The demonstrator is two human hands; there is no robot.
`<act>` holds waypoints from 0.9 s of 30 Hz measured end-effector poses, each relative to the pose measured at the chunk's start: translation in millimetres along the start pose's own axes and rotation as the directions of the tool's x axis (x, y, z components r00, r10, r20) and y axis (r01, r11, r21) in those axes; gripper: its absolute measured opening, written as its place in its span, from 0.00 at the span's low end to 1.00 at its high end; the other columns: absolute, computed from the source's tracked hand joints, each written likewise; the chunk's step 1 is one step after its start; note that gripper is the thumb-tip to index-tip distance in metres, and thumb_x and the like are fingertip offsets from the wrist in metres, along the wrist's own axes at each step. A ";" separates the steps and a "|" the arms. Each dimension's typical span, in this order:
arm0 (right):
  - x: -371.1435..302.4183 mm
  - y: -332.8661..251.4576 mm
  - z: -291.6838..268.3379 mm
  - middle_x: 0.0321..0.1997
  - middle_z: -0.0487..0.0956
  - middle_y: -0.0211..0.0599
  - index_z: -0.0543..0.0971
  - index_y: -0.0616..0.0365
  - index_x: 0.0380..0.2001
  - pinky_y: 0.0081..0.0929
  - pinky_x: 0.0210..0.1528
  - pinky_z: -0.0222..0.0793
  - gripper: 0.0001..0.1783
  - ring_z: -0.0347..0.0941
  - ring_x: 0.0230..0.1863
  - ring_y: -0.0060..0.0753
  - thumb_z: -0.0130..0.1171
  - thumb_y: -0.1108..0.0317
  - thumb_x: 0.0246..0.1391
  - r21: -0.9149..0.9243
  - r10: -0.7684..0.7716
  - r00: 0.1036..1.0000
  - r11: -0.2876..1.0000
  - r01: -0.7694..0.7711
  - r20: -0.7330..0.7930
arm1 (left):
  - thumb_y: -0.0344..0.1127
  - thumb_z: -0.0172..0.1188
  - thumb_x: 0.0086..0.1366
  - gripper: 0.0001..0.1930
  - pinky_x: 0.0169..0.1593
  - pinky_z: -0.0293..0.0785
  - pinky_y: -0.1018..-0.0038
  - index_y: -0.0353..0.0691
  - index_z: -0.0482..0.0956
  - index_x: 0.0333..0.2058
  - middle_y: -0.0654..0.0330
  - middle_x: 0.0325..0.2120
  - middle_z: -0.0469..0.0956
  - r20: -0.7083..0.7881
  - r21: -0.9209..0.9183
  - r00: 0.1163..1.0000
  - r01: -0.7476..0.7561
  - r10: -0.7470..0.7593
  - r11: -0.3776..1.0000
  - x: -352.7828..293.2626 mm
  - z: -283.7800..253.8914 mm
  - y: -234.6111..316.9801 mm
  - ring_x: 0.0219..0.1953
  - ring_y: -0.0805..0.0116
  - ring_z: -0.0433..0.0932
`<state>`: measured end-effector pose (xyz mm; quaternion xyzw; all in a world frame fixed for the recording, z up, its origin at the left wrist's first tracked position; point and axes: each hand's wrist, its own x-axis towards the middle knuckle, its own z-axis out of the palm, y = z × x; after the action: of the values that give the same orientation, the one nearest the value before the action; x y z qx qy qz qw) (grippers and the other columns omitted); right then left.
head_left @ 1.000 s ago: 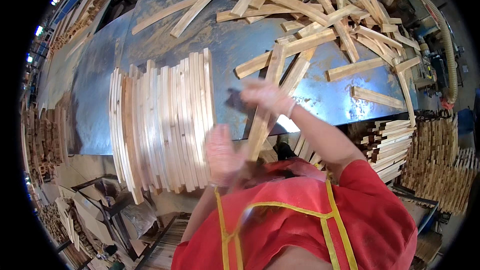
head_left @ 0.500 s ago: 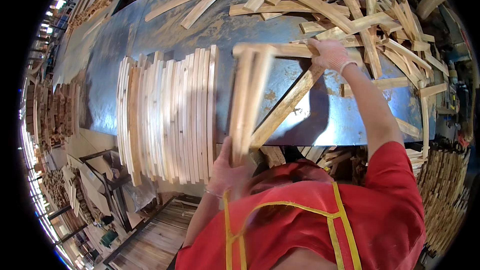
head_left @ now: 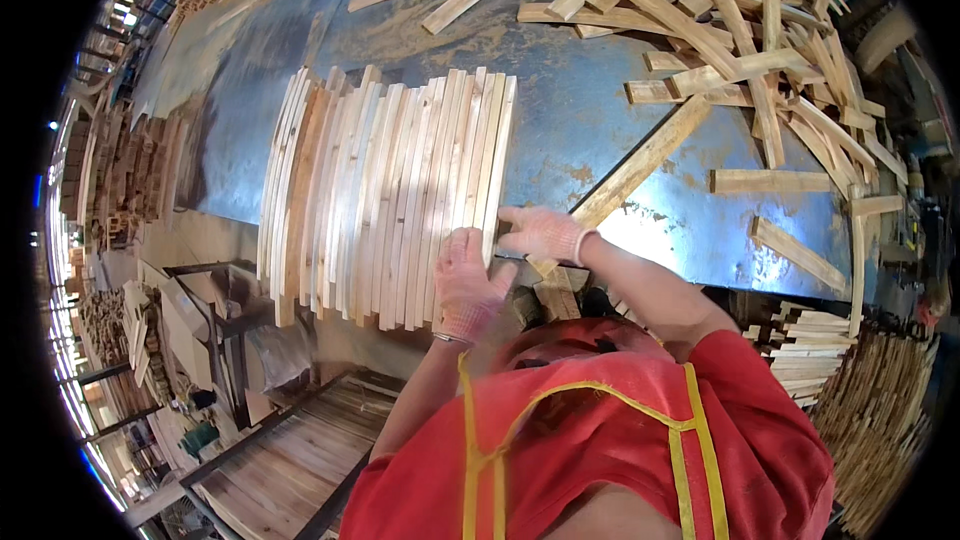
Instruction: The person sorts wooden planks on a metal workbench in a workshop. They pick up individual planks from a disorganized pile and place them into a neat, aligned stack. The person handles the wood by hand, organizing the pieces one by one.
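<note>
Blue metal covers the desk [head_left: 590, 130], where a row of curved wooden slats [head_left: 385, 195] stands on edge at its near side. Both gloved hands meet at the row's right end: the left hand [head_left: 465, 285] lies flat against the slat ends, fingers spread, while the right hand [head_left: 540, 232] has its fingers closed on the last slat. Beyond the row lies a pile of loose slats [head_left: 740, 40].

Pale tan slats [head_left: 385, 200], a few streaked reddish brown; table [head_left: 580, 110] blue steel, blotched with rust and yellow dust; gloves [head_left: 468, 285] white knit with a pinkish tinge; shirt [head_left: 600, 440] red, its straps [head_left: 690, 440] yellow; loose sticks [head_left: 740, 50] light yellow-tan.
</note>
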<state>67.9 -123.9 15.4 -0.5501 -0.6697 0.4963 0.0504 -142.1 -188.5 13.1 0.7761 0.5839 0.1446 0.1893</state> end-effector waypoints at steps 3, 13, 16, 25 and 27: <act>-30.3 29.3 -24.4 0.48 0.87 0.51 0.73 0.49 0.66 0.51 0.60 0.74 0.31 0.81 0.55 0.60 0.63 0.54 0.60 -0.493 -0.217 0.959 0.864 0.101 -0.184 | 0.52 0.74 0.57 0.44 0.74 0.59 0.44 0.37 0.70 0.68 0.44 0.68 0.69 0.322 0.301 0.947 -0.102 -0.001 0.948 -2.4 -19.7 7.3 0.71 0.40 0.65; -100.6 77.9 -2.8 0.46 0.83 0.37 0.82 0.43 0.45 0.47 0.59 0.72 0.15 0.80 0.51 0.42 0.63 0.63 0.51 -0.782 -0.677 0.666 0.582 0.224 -0.313 | 0.47 0.73 0.54 0.35 0.62 0.72 0.45 0.39 0.77 0.60 0.47 0.55 0.77 0.053 0.140 0.961 -0.277 0.272 0.951 -0.8 2.8 8.0 0.58 0.41 0.76; -95.5 73.4 -27.0 0.45 0.83 0.40 0.81 0.50 0.47 0.50 0.60 0.74 0.19 0.79 0.54 0.50 0.64 0.65 0.49 -0.502 -0.449 0.696 0.853 0.145 -0.561 | 0.52 0.81 0.49 0.44 0.47 0.82 0.51 0.38 0.74 0.61 0.50 0.52 0.78 0.254 0.023 0.918 -0.319 0.304 0.947 5.1 21.7 50.2 0.46 0.42 0.83; -65.4 261.7 -295.0 0.64 0.79 0.58 0.67 0.73 0.69 0.41 0.66 0.71 0.51 0.77 0.61 0.49 0.79 0.54 0.50 0.662 0.780 0.024 0.514 0.546 -0.625 | 0.32 0.70 0.58 0.41 0.45 0.83 0.56 0.44 0.68 0.71 0.53 0.50 0.78 0.339 0.014 0.941 -0.027 0.021 1.000 -1.4 96.0 56.1 0.46 0.50 0.84; -48.2 264.0 -318.8 0.68 0.77 0.54 0.66 0.71 0.71 0.41 0.68 0.69 0.53 0.76 0.63 0.47 0.82 0.61 0.48 0.649 0.826 0.079 0.376 0.662 -0.558 | 0.27 0.67 0.60 0.41 0.47 0.83 0.60 0.43 0.68 0.74 0.55 0.51 0.78 0.271 -0.222 0.962 0.038 0.024 0.974 -19.6 115.2 17.9 0.48 0.55 0.84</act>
<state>463.6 6.7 8.5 -0.6294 0.0304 0.2439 0.7372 -80.9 -226.2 -80.8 0.7600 0.5351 0.1013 0.3547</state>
